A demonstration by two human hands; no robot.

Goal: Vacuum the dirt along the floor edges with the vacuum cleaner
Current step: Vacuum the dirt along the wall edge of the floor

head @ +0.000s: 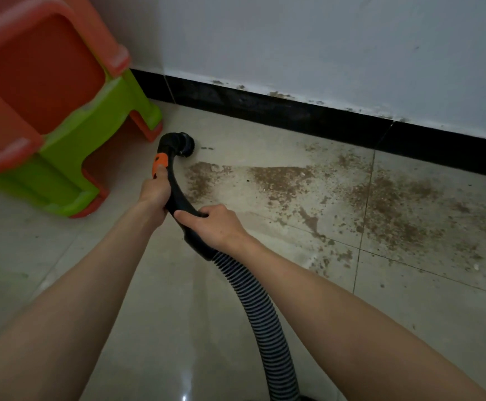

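- Left hand (155, 193), at frame centre, is gripping the black vacuum handle (175, 183) just below its orange switch (160, 161), fingers curled fully round it.
- Right hand (214, 224) is clasping the handle's lower end, above the ribbed hose (253, 296).
- Round brush nozzle (185, 144) is resting on the floor tiles (178, 314) beside the stacked stools (62, 125), just left of the dirt (282, 178).
- Advisable technique: sweeping slowly rightward along the black skirting (294, 111), keeping the bristles flat.

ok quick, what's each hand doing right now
Left hand: gripping the vacuum handle, thumb on its orange part.
Right hand: gripping the handle lower down.
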